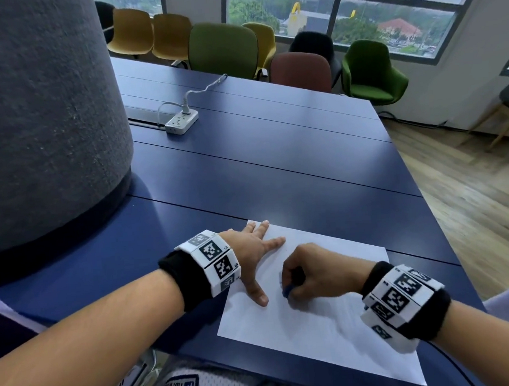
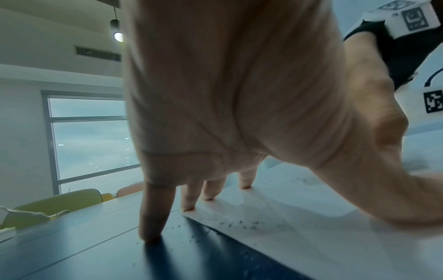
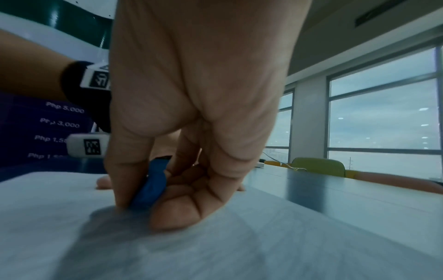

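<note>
I see the left hand open, fingers flat, pinning the far-left corner of the paper to the tabletop. The right hand pinches the blue eraser, tip on the paper just right of the left hand. My worry: only that corner is held, so a hard stroke toward the left hand could buckle, tear or pivot the paper.

The dark blue table, its top divided by straight seams, carries a white sheet of paper lying flat near the front right corner, skewed to the edges. Dark crumbs are scattered on the sheet's far left margin and on the bare top just beside it. A white power strip with its cable lies well apart, toward the far left.
</note>
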The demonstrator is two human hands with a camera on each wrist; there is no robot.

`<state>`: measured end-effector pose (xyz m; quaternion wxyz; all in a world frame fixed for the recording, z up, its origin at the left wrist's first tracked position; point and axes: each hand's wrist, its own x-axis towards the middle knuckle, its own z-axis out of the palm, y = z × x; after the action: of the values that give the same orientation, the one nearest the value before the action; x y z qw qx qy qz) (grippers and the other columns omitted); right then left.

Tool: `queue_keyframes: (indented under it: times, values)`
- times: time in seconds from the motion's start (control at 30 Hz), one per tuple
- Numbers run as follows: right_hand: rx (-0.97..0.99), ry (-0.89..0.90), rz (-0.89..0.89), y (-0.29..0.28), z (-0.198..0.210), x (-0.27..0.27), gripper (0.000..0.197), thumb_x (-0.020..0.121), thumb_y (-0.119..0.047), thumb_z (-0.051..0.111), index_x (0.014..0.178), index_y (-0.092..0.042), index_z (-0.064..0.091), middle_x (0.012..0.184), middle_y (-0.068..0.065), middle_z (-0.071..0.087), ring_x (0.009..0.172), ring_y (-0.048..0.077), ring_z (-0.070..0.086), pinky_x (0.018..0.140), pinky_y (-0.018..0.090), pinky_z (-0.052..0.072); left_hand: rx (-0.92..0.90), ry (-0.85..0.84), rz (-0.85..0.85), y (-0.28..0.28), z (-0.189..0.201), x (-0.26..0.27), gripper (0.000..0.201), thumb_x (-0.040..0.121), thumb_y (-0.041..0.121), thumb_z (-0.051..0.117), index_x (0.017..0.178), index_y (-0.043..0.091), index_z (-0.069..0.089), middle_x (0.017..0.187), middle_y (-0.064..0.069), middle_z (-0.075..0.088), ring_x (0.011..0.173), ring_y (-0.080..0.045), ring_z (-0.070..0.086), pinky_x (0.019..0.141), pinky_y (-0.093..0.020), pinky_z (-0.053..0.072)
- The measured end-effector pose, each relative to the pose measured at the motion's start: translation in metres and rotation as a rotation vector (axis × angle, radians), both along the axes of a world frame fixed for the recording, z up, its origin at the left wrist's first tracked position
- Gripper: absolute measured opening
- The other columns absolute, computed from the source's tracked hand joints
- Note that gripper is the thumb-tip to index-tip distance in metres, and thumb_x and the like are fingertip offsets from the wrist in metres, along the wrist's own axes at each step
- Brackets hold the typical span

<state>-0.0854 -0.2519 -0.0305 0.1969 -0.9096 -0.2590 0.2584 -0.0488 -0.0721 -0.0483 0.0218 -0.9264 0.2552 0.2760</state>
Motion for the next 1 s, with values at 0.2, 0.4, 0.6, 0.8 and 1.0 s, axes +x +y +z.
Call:
queue_keyframes:
  times: [0.2, 0.4, 0.6, 0.8, 1.0]
  values:
    - [-0.022, 0.036, 0.099, 0.004, 0.001, -0.009, 0.012, 0.073, -0.015, 0.076, 0.085, -0.015, 0.075, 0.079, -0.006, 0.072, 0.062, 0.001, 0.057, 0.060, 0.011, 0.045, 0.011, 0.004, 0.002, 0.000, 0.002, 0.001, 0.134, 0.061, 0.064, 0.083, 0.153, 0.042, -0.012, 0.162, -0.001, -0.025, 0.149, -0.024, -0.019, 0.120, -0.053, 0.011]
    - [-0.008, 0.055, 0.127, 0.002, 0.000, -0.019, 0.010, 0.073, -0.016, 0.075, 0.083, -0.016, 0.074, 0.081, -0.005, 0.074, 0.068, 0.005, 0.062, 0.068, 0.023, 0.054, 0.004, 0.002, 0.001, 0.000, 0.002, 0.000, 0.134, 0.061, 0.063, 0.083, 0.153, 0.041, -0.012, 0.162, -0.002, -0.024, 0.149, -0.024, -0.019, 0.119, -0.053, 0.010]
    - [-0.008, -0.024, 0.002, -0.011, 0.000, -0.004, 0.008, 0.071, -0.017, 0.075, 0.079, -0.017, 0.073, 0.078, -0.004, 0.073, 0.069, 0.009, 0.064, 0.069, 0.030, 0.056, -0.002, 0.002, -0.002, 0.001, 0.000, 0.001, 0.135, 0.060, 0.064, 0.083, 0.153, 0.041, -0.012, 0.162, -0.002, -0.024, 0.149, -0.024, -0.019, 0.119, -0.053, 0.009]
    - [-0.008, 0.024, 0.048, -0.012, 0.000, -0.009, 0.010, 0.072, -0.016, 0.074, 0.082, -0.016, 0.075, 0.077, -0.008, 0.072, 0.063, 0.001, 0.059, 0.064, 0.020, 0.051, 0.007, 0.008, -0.005, 0.000, 0.002, 0.001, 0.134, 0.061, 0.064, 0.083, 0.153, 0.041, -0.012, 0.162, -0.002, -0.024, 0.149, -0.024, -0.019, 0.120, -0.053, 0.009]
    - [0.018, 0.079, 0.101, -0.009, -0.002, -0.024, 0.010, 0.074, -0.016, 0.073, 0.084, -0.016, 0.074, 0.079, -0.007, 0.073, 0.065, 0.003, 0.060, 0.064, 0.018, 0.051, 0.012, 0.008, 0.003, -0.001, 0.000, 0.001, 0.135, 0.060, 0.064, 0.083, 0.153, 0.042, -0.013, 0.161, -0.001, -0.025, 0.149, -0.024, -0.020, 0.119, -0.053, 0.010]
